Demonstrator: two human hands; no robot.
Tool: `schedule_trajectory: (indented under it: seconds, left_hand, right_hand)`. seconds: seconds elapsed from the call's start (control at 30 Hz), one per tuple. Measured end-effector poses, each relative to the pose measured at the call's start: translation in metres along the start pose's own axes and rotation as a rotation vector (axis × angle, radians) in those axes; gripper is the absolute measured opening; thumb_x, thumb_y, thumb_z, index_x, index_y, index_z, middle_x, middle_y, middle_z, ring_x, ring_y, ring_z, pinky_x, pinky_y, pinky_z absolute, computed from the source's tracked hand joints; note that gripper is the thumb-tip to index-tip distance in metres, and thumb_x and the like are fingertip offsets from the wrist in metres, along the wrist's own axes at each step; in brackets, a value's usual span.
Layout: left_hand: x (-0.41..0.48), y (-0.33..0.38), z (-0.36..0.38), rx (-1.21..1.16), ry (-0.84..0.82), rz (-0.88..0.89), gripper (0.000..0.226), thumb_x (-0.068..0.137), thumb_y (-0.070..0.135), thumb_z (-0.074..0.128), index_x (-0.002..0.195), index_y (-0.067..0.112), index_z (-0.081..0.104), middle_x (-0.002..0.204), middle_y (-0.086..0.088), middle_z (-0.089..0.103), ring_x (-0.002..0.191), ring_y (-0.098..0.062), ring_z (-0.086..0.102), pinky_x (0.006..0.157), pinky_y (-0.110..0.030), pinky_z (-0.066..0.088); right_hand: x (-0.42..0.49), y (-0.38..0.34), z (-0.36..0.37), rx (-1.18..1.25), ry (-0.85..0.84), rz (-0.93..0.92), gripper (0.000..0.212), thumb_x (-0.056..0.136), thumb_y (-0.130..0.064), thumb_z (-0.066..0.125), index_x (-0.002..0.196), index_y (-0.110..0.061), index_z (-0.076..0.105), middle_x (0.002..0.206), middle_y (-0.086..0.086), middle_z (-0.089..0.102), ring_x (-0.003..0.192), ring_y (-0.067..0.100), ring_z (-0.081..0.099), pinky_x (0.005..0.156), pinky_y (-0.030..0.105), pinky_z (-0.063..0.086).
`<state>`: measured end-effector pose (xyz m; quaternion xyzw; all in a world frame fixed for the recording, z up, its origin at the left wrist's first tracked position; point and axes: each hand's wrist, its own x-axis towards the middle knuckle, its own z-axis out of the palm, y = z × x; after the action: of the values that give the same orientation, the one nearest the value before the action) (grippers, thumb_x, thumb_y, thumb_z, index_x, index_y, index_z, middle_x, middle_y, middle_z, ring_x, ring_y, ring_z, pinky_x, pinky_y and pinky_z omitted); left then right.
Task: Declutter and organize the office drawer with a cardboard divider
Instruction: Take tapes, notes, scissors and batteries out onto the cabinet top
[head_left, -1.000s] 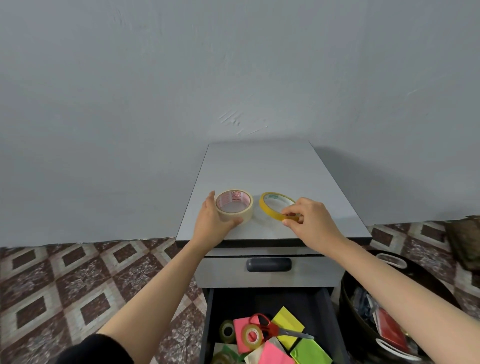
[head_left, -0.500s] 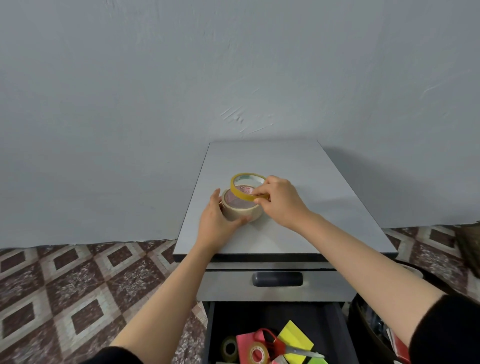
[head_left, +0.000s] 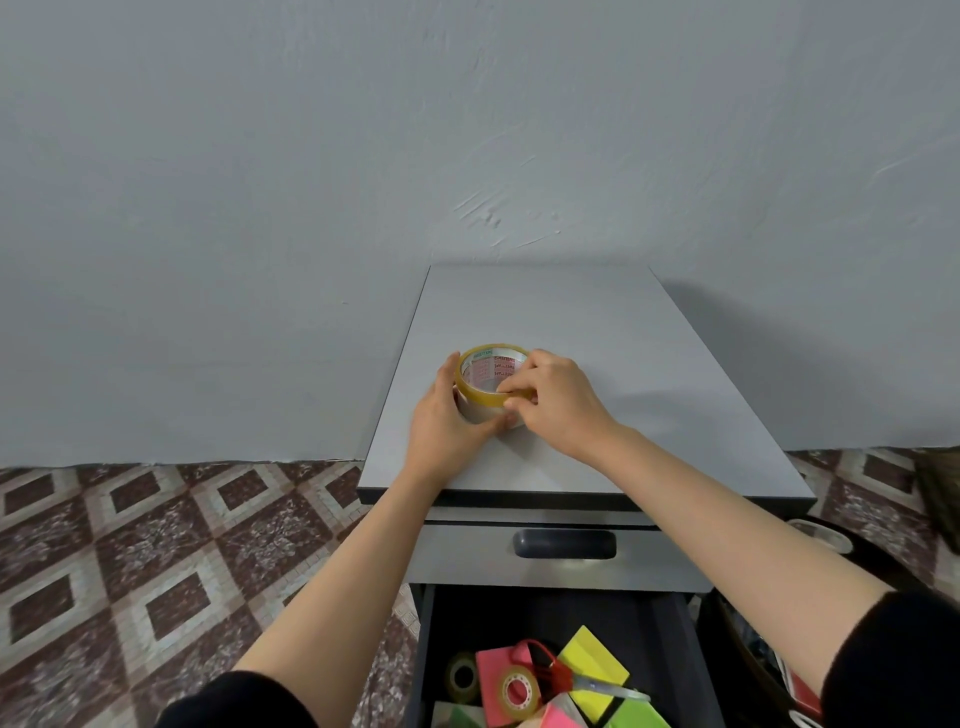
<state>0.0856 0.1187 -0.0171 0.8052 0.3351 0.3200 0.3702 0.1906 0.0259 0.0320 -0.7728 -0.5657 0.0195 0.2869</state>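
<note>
Just left of the frame's centre, 2 tape rolls sit stacked on the grey surface (head_left: 623, 389) of a drawer cabinet. A thin yellow tape roll (head_left: 475, 392) lies on top of a wider pale tape roll (head_left: 483, 414), tilted a little toward the camera.

The hands are close together, both clamped on this stack. The left hand (head_left: 447, 421) wraps the wide roll from the left, its thumb up against the yellow rim. The right hand (head_left: 558, 400) comes in from the right and pinches the yellow roll at its near right edge.

Below the surface is a closed drawer with a dark handle (head_left: 563, 544). At bottom centre an open drawer (head_left: 670, 623) holds bright sticky notes (head_left: 597, 660), red-handled scissors (head_left: 545, 660) and 2 small tape rolls (head_left: 517, 688).
</note>
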Motion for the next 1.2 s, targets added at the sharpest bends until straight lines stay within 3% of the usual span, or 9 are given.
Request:
schedule_trajectory:
  seconds: [0.13,0.27,0.37,0.67,0.83,1.0,1.2]
  left_hand:
    - [0.001,0.000,0.000,0.003,0.006,0.004,0.099,0.068,0.039,0.081,0.146,0.016,0.025,0.135,-0.003,0.052,0.121,-0.019,0.049,0.098,-0.032,0.042]
    - [0.002,-0.002,0.000,0.004,0.004,0.003,0.098,0.069,0.038,0.081,0.146,0.017,0.025,0.136,-0.002,0.051,0.122,-0.019,0.049,0.099,-0.031,0.042]
    - [0.001,-0.001,0.000,0.001,-0.001,0.001,0.101,0.067,0.045,0.080,0.147,0.018,0.024,0.137,-0.001,0.050,0.124,-0.018,0.048,0.100,-0.032,0.041]
    - [0.000,0.003,-0.001,-0.028,0.004,-0.020,0.104,0.067,0.040,0.081,0.147,0.015,0.021,0.135,-0.001,0.052,0.122,-0.015,0.049,0.092,-0.020,0.036]
    - [0.000,0.001,-0.001,-0.039,0.031,-0.029,0.101,0.067,0.026,0.084,0.146,0.014,0.023,0.132,-0.004,0.050,0.118,-0.016,0.049,0.090,-0.019,0.035]
    - [0.000,0.001,-0.004,-0.109,0.109,-0.098,0.096,0.064,0.026,0.086,0.142,0.015,0.030,0.117,-0.002,0.053,0.102,-0.009,0.049,0.085,-0.020,0.039]
    - [0.006,-0.002,-0.003,-0.155,0.146,-0.125,0.077,0.076,0.012,0.077,0.140,0.016,0.034,0.120,-0.004,0.060,0.105,-0.011,0.055,0.089,-0.022,0.041]
  right_hand:
    - [-0.002,-0.001,0.000,0.007,0.031,0.042,0.026,0.086,-0.013,0.064,0.112,-0.012,0.070,0.111,0.008,0.054,0.104,0.020,0.052,0.091,0.025,0.043]
    - [-0.008,0.000,0.002,-0.032,0.057,0.113,0.029,0.086,-0.027,0.066,0.113,-0.017,0.069,0.140,0.010,0.041,0.130,0.024,0.037,0.103,0.029,0.031]
    - [-0.007,0.000,0.003,0.071,0.058,0.183,0.029,0.086,-0.023,0.066,0.114,-0.015,0.068,0.151,0.016,0.029,0.140,0.027,0.027,0.112,0.029,0.020]
    - [-0.007,0.003,0.011,0.205,0.117,0.184,0.028,0.082,-0.017,0.071,0.110,-0.010,0.070,0.140,0.018,0.047,0.135,0.026,0.037,0.110,0.032,0.030]
    - [-0.010,0.007,0.021,0.296,0.152,0.208,0.065,0.075,-0.021,0.078,0.133,-0.013,0.051,0.132,0.008,0.056,0.122,0.022,0.049,0.105,0.034,0.040]
    - [-0.005,0.012,0.031,0.301,0.178,0.246,0.066,0.078,-0.016,0.075,0.137,-0.014,0.045,0.127,0.009,0.058,0.112,0.028,0.056,0.098,0.041,0.046]
    - [0.005,0.014,0.034,0.343,0.245,0.269,0.083,0.077,-0.013,0.077,0.144,-0.017,0.029,0.125,0.009,0.058,0.111,0.025,0.057,0.096,0.033,0.046]
